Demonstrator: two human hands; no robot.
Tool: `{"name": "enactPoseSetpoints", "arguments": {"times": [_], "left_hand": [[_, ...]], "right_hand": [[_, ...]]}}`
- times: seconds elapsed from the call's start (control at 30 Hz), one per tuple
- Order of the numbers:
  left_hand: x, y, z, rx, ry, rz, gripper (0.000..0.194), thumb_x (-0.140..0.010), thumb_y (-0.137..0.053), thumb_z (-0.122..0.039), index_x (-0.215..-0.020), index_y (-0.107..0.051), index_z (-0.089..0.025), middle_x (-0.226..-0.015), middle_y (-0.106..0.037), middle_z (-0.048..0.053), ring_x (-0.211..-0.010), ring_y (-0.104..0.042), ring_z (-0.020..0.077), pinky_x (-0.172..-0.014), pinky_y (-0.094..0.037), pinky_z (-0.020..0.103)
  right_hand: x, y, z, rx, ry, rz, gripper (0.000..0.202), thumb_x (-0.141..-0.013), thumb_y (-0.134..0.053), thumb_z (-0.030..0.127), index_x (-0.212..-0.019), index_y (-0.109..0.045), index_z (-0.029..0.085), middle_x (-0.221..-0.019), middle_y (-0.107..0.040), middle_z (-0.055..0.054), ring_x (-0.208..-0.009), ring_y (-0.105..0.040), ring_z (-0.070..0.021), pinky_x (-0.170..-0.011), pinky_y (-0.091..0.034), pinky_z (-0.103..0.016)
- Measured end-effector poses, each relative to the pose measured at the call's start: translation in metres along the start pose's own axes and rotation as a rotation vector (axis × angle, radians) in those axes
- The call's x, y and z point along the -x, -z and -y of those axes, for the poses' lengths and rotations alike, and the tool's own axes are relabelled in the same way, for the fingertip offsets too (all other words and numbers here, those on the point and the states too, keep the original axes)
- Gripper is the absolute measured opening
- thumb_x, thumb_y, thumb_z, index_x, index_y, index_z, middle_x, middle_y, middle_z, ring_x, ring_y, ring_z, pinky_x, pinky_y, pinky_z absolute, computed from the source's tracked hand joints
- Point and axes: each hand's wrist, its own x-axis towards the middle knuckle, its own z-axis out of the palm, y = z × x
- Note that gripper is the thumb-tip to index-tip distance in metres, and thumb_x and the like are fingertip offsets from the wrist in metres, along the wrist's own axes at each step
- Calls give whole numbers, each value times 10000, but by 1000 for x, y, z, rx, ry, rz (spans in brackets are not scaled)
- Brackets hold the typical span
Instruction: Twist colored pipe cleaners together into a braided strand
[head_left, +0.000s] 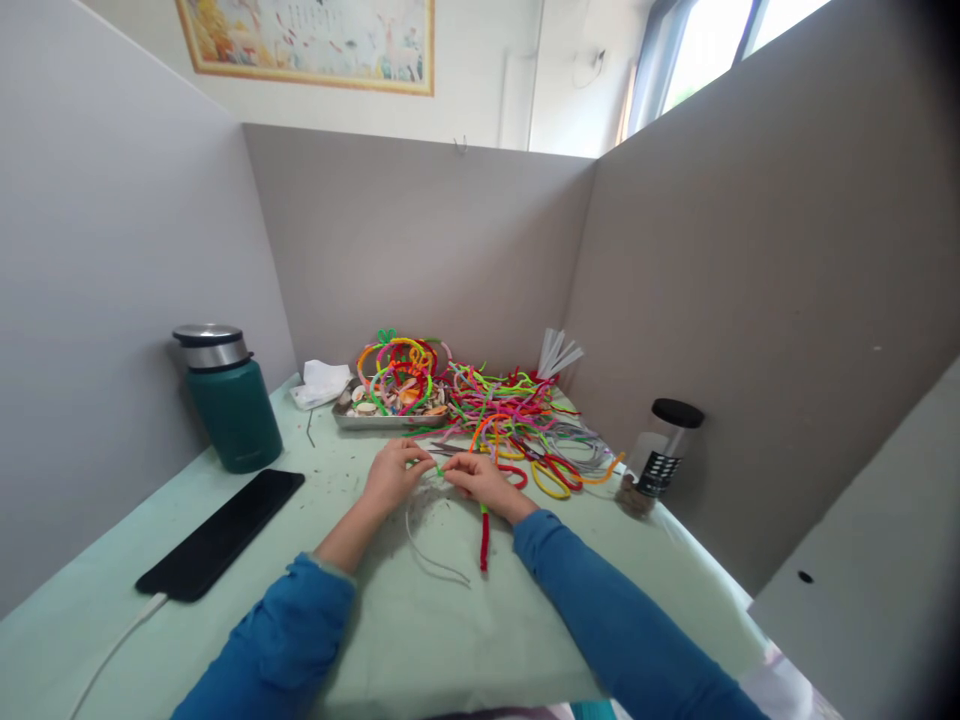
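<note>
My left hand (396, 470) and my right hand (480, 477) meet over the table, fingertips pinched close together. Between them shows a small bit of green pipe cleaner (440, 470), gripped from both sides. Below my right hand lies a red pipe cleaner (484, 545) with a green upper end; whether it joins the green bit is hidden by the hand. A thin grey strand (435, 563) curves across the table under my left hand. Just beyond my fingertips, dark scissor blades (448, 449) lie partly covered.
Behind the hands stand a metal tray (390, 423) with shaped pieces and a heap of coloured pipe cleaners (510, 400). A green bottle (234, 410) and a phone (221, 535) with cable are left, a black-lidded jar (660, 455) right. Grey partitions (420, 240) enclose the table.
</note>
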Motion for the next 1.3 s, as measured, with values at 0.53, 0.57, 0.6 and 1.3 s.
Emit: {"name": "enactPoseSetpoints", "arguments": {"times": [0.53,0.57,0.6,1.3], "left_hand": [[3,-12,5,397,199,242,315,-628,-620,-427,-690,-700,-128,-726,-624,44,-668,-553,146,-629,-415,232],[3,-11,4,410,190,252,310,-627,-623,-423,-683,-698,-128,-728,-625,44,-670,-554,146,-634,-416,233],[3,-10,3,417,184,259,303,-626,-625,-419,-676,-697,-129,-727,-626,45,-672,-555,147,-637,-416,234],[3,-14,9,346,161,254,305,-728,-498,-404,-784,-624,-133,-706,-623,30,-640,-519,138,-600,-377,233]], "right_hand": [[7,0,9,-114,42,11,232,-763,-541,304,-944,-551,160,-484,-422,78,-390,-297,-50,-375,-208,-173],[7,0,9,-114,47,18,248,-767,-535,301,-971,-551,161,-484,-417,79,-391,-296,-51,-376,-208,-173],[7,0,9,-111,47,24,257,-769,-531,298,-984,-554,160,-482,-411,78,-393,-296,-51,-377,-207,-174],[0,-2,2,-129,9,-49,243,-844,-446,351,-977,-536,169,-505,-472,45,-431,-398,-74,-430,-291,-179]]}}
